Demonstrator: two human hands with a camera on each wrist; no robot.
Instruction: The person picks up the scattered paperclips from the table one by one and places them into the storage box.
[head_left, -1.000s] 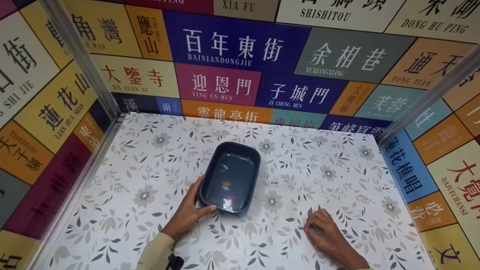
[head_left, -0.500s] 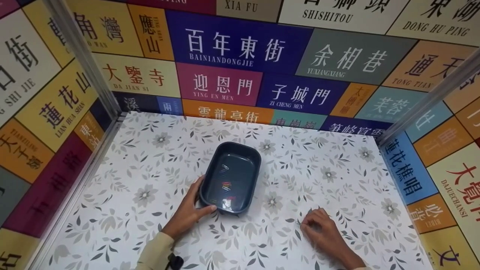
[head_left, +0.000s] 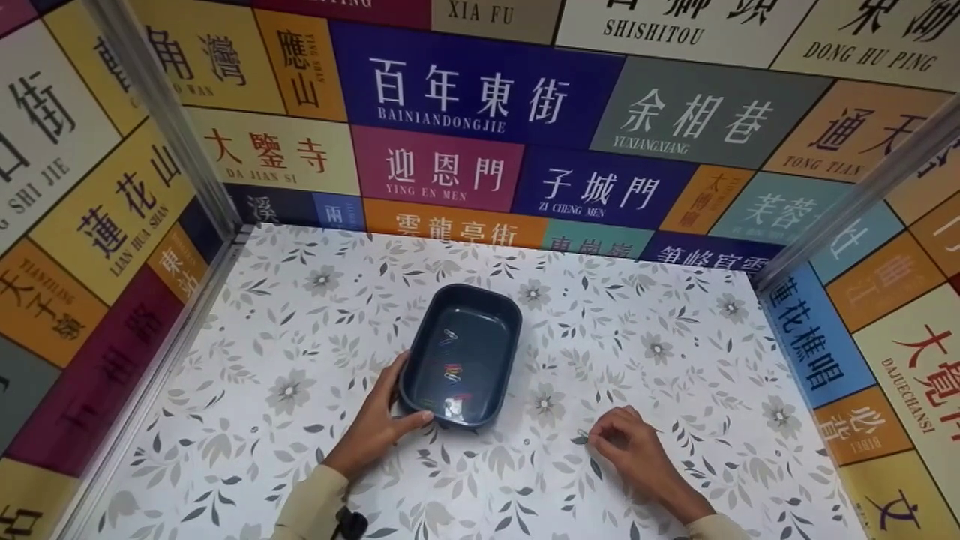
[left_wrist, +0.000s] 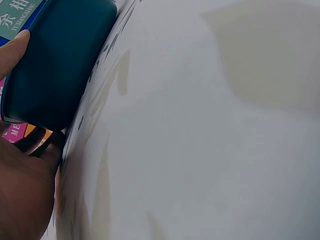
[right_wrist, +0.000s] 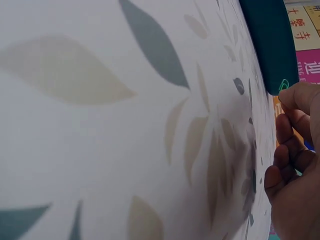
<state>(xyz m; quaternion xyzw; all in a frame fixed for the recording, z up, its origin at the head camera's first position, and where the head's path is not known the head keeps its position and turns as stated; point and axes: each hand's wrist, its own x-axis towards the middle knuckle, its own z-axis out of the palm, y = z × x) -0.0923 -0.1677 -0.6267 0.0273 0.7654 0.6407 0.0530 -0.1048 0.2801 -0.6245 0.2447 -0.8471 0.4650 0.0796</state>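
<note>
A dark blue rectangular dish point(head_left: 484, 337) with rounded corners stands on the table. Several tiny coloured pieces lie inside it, too small to name for sure. My left hand point(head_left: 369, 433) grips the dish's near left corner, thumb on the rim and fingers round the side; the left wrist view shows the thumb against the dish's wall point(left_wrist: 60, 60). To the right of the dish, apart from it, my right hand point(head_left: 634, 457) pinches a small green paper clip point(right_wrist: 283, 84) between thumb and forefinger. The other fingers of the right hand point(right_wrist: 300, 145) are curled.
White table covering point(head_left: 315, 330) printed with grey leaves and flowers lies under everything. Panels with coloured lettering point(head_left: 465, 97) rise behind and at both sides. Metal posts point(head_left: 169, 112) stand at the corners.
My right hand has moved left and slightly away from me, closer to the dish, with the paper clip at its fingertips. The left hand and dish have stayed in place.
</note>
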